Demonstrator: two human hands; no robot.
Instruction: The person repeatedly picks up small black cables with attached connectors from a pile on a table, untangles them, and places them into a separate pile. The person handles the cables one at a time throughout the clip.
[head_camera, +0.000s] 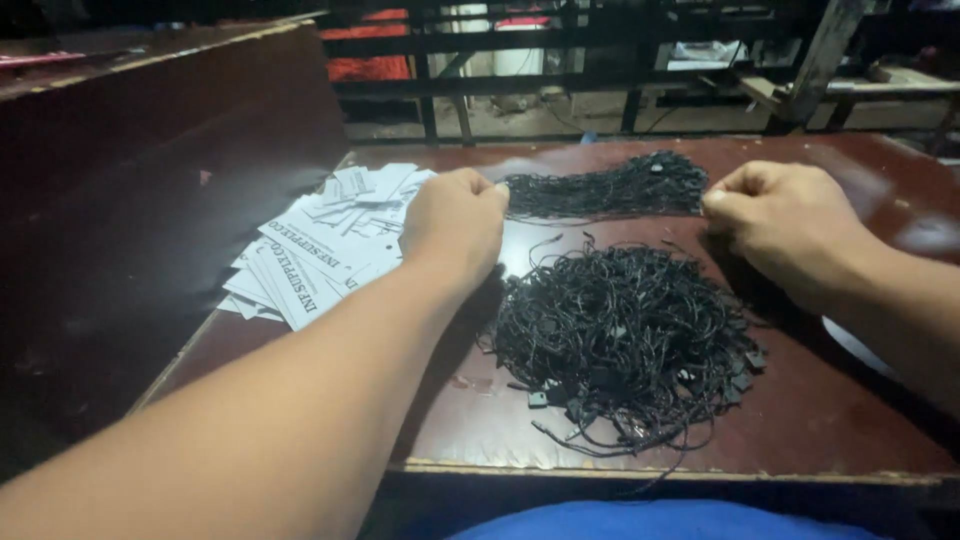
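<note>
Two heaps of black cords: a tangled heap (625, 345) below both fingers, a bundle (610, 188) lying crosswise between them. Left hand (455, 225) and right hand (785, 225) fingers pressed together, seemingly pinching a cord too thin to make out.

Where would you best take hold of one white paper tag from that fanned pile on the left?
Probably by a free corner at the near edge of the paper tags, coming from the near side with the left hand. The tags lie flat and overlapped, so only the outer ones stick out clear; a thumb-and-finger grip could pinch one there.
</note>
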